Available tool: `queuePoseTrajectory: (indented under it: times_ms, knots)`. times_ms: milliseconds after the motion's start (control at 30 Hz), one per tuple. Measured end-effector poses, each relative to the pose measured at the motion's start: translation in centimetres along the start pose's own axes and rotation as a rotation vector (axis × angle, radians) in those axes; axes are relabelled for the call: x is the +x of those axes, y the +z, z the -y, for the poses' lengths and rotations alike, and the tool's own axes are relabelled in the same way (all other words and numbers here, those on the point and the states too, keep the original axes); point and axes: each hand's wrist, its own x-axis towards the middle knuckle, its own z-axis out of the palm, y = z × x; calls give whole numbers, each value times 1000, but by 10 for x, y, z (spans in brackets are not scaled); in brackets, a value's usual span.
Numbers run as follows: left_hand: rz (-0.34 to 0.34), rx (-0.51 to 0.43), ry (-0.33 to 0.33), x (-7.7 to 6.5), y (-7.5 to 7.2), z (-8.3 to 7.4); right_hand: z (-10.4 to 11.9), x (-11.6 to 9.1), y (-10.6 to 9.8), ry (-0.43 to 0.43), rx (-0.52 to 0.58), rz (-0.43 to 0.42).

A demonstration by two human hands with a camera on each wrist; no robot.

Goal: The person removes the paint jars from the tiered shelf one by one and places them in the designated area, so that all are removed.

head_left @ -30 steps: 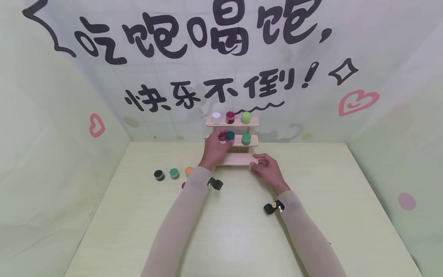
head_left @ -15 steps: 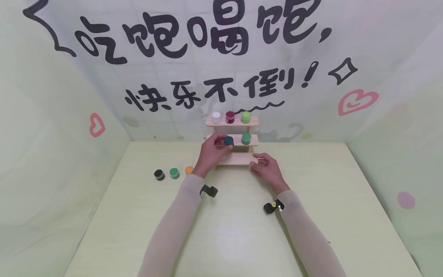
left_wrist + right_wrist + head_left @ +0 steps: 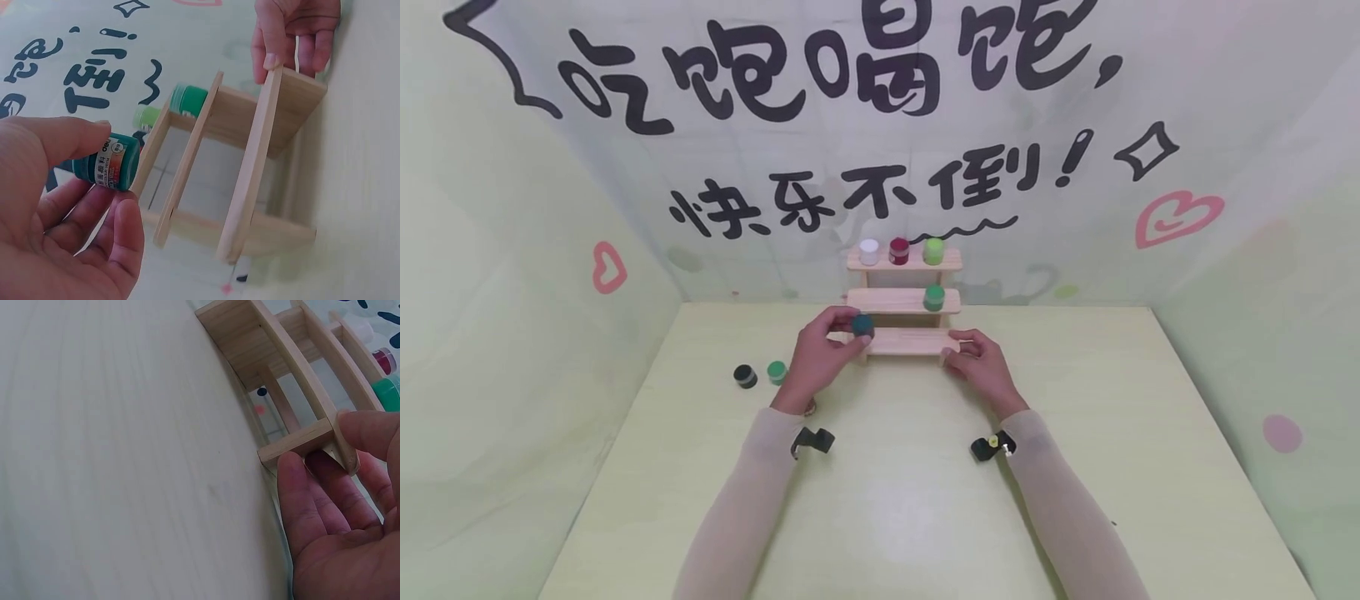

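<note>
My left hand [image 3: 818,357] pinches a dark teal paint jar [image 3: 862,327] between thumb and fingers, at the left end of the rack's lowest tier. In the left wrist view the jar [image 3: 109,162] lies tilted, its label visible. My right hand [image 3: 983,368] grips the right end of the three-tier wooden rack [image 3: 910,340], thumb on the bottom board and fingers by the end support. On the middle tier a green paint jar [image 3: 934,297] stands at the right. The top tier bears a white jar [image 3: 868,252], a dark red jar [image 3: 898,251] and a light green jar [image 3: 933,251].
Left of the rack, a black jar [image 3: 744,376] and another green jar [image 3: 777,372] stand on the pale table [image 3: 895,492]. A further jar [image 3: 810,407] peeks out behind the left wrist. Behind the rack hangs a printed cloth backdrop [image 3: 1037,225].
My left hand has taken the teal jar off the middle tier and carried it left and toward me. The left forearm now covers the orange jar. My right hand stays on the rack.
</note>
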Motion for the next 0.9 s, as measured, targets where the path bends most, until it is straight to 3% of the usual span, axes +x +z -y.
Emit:
queuePoseTrajectory:
  times_ms: [333, 667, 900]
  knots:
    - [-15, 36, -74, -27, -46, 22, 0, 1, 1, -1, 4, 3]
    - [-17, 79, -148, -62, -76, 53, 1, 1, 0, 13, -11, 2]
    - [-4, 185, -232, -81, -92, 73, 0, 0, 0, 11, 4, 4]
